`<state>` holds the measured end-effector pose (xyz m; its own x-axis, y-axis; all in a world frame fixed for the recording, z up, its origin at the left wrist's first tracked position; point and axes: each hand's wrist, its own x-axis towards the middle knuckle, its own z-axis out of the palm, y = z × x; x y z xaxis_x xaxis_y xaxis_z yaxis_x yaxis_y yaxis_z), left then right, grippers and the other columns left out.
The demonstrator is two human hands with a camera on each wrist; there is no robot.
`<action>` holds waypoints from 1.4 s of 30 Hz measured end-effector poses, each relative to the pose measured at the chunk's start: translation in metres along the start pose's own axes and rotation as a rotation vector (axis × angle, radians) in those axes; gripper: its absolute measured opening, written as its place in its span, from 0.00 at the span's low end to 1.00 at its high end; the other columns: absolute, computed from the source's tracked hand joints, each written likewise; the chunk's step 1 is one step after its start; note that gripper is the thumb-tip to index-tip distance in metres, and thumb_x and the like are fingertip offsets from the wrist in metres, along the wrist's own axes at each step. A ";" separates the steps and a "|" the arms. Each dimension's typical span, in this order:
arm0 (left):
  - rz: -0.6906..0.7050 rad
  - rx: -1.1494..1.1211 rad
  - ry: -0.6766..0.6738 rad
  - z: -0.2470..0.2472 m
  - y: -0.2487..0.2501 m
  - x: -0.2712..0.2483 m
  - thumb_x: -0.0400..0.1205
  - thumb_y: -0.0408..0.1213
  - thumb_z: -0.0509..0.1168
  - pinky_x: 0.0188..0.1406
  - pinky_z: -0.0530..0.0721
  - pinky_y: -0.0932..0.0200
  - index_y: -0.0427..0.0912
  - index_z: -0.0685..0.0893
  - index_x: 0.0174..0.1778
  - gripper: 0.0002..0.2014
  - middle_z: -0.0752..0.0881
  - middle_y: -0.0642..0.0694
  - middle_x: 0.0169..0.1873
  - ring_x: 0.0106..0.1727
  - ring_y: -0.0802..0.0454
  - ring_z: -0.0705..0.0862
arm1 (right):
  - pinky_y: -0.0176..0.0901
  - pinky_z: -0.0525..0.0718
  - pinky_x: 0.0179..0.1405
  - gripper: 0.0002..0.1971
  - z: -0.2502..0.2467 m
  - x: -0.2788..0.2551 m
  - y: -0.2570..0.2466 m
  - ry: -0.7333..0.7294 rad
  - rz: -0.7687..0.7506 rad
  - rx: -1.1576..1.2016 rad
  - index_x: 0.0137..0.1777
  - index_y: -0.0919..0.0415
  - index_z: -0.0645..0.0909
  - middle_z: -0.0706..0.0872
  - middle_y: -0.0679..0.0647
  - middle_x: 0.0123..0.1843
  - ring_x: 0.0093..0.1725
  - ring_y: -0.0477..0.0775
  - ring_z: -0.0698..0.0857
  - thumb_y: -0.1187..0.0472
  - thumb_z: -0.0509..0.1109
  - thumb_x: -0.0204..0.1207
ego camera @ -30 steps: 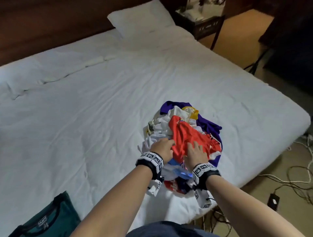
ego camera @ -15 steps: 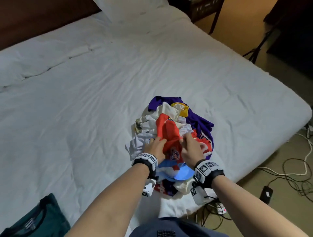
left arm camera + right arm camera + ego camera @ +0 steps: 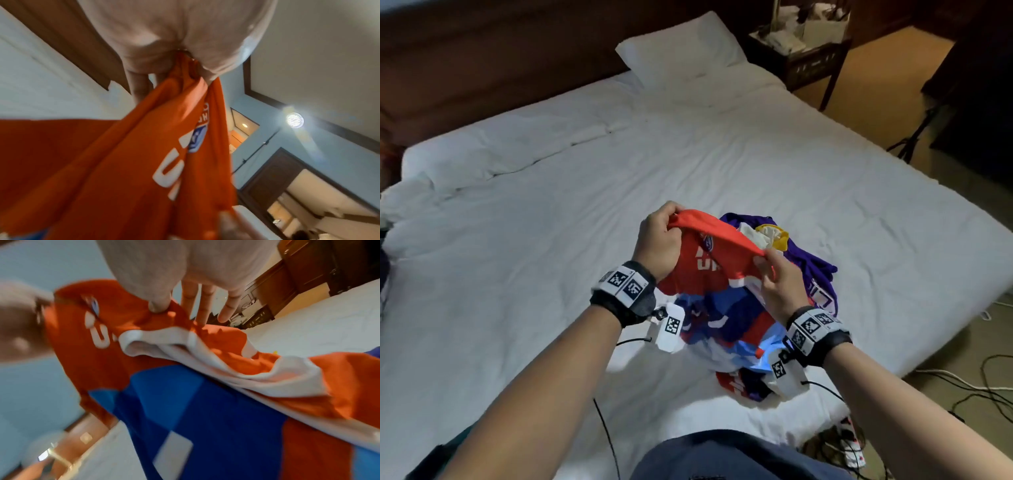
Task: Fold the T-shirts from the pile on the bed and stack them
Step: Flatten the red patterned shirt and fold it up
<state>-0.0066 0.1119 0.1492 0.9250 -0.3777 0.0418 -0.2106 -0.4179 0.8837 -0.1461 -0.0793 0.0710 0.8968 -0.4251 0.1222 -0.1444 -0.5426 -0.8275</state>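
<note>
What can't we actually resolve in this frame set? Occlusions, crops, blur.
- Red shirt: white chest lettering cut by folds in all views; unreadable.
- Pile: head view, the lifted shirt and right hand cover its near side; shirt count unknown.
- Left hand: left wrist view, fingertips buried in gathered cloth.
- Nightstand: head view, items on top too small and dim.
- Dark cloth at bottom left: head view, cropped by the edge and the left forearm.

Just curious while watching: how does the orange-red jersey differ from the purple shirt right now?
The orange-red jersey with blue panels is lifted off the pile, stretched between the left hand and right hand; the purple shirt lies crumpled and untouched on the white bed. The jersey shows white lettering; the purple shirt's front is hidden. Both are unfolded.
</note>
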 end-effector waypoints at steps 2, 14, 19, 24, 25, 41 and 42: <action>-0.054 0.145 -0.010 -0.022 -0.008 -0.005 0.73 0.27 0.56 0.41 0.87 0.51 0.50 0.86 0.46 0.17 0.89 0.50 0.36 0.41 0.44 0.88 | 0.56 0.72 0.37 0.08 -0.004 0.003 -0.032 0.061 0.002 0.107 0.43 0.58 0.74 0.79 0.59 0.35 0.33 0.50 0.73 0.66 0.67 0.84; 0.101 -0.229 -0.176 -0.014 0.031 -0.050 0.85 0.28 0.69 0.46 0.87 0.52 0.44 0.91 0.47 0.07 0.91 0.46 0.38 0.40 0.55 0.85 | 0.37 0.83 0.46 0.09 -0.010 -0.025 -0.095 0.059 -0.221 0.063 0.58 0.56 0.82 0.88 0.48 0.47 0.46 0.46 0.86 0.59 0.76 0.81; 0.010 -0.355 0.022 -0.046 0.033 -0.025 0.83 0.24 0.66 0.48 0.87 0.49 0.46 0.89 0.42 0.12 0.89 0.50 0.38 0.41 0.52 0.83 | 0.50 0.77 0.38 0.11 -0.018 -0.057 -0.052 -0.097 -0.040 -0.043 0.40 0.53 0.81 0.84 0.52 0.36 0.37 0.57 0.81 0.67 0.71 0.83; 0.299 0.217 -0.143 -0.062 0.040 -0.037 0.70 0.36 0.72 0.70 0.76 0.62 0.54 0.81 0.75 0.33 0.83 0.49 0.67 0.68 0.53 0.80 | 0.61 0.84 0.42 0.20 -0.028 -0.045 -0.094 0.052 -0.105 0.130 0.53 0.62 0.86 0.88 0.63 0.43 0.43 0.66 0.85 0.44 0.64 0.83; 0.344 0.252 -0.314 -0.053 0.046 -0.051 0.71 0.38 0.76 0.71 0.72 0.66 0.55 0.77 0.79 0.37 0.79 0.50 0.72 0.72 0.56 0.76 | 0.61 0.83 0.41 0.22 -0.028 -0.042 -0.107 0.056 -0.142 0.119 0.51 0.64 0.85 0.87 0.64 0.41 0.42 0.66 0.85 0.43 0.64 0.82; 0.104 0.120 -0.483 -0.071 0.015 -0.085 0.73 0.25 0.70 0.53 0.84 0.67 0.51 0.78 0.76 0.34 0.83 0.51 0.64 0.55 0.56 0.87 | 0.37 0.72 0.35 0.17 -0.023 -0.068 -0.095 -0.129 -0.135 0.052 0.38 0.50 0.79 0.80 0.45 0.32 0.32 0.39 0.76 0.75 0.70 0.77; 0.120 0.060 -0.533 -0.057 0.023 -0.095 0.75 0.26 0.71 0.51 0.85 0.67 0.50 0.76 0.79 0.34 0.82 0.51 0.64 0.54 0.56 0.87 | 0.36 0.73 0.35 0.17 -0.021 -0.065 -0.105 -0.129 -0.170 0.049 0.39 0.49 0.79 0.81 0.45 0.33 0.33 0.39 0.77 0.75 0.71 0.77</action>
<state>-0.0811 0.1858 0.1921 0.6084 -0.7852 -0.1150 -0.3368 -0.3867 0.8585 -0.1982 -0.0097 0.1615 0.9531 -0.2328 0.1935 0.0308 -0.5612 -0.8271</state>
